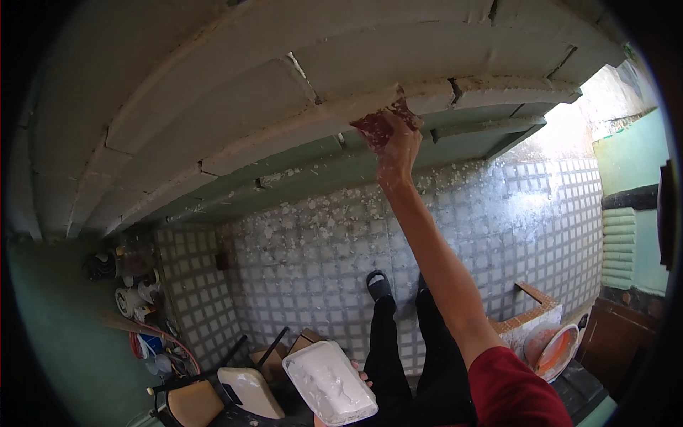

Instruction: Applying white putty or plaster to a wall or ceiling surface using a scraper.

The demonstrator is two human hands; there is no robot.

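Observation:
My right hand [399, 148] reaches up with the arm outstretched. It grips a red, flexible piece of material [375, 129] smeared with white; whether this is cloth or a thin plastic spreader is unclear. The red piece rests against the lower edge of a whitish ledge [267, 141] on the board wall [373, 53]. Low in the view, my left hand [363, 372] supports a shallow rectangular tray [349, 418] from below, and only a few fingertips show at its side. Thick white paste [328, 381] fills the tray, its surface uneven.
White splatters mark the tiled floor [315, 256] below the wall. A chair [195, 403], a pale chair-like panel [251, 392] and cardboard boxes [304, 341] stand lower left. Clutter [147, 299] lines the left side. At lower right sits an orange-stained basin [557, 352] near a tiled ledge [525, 315].

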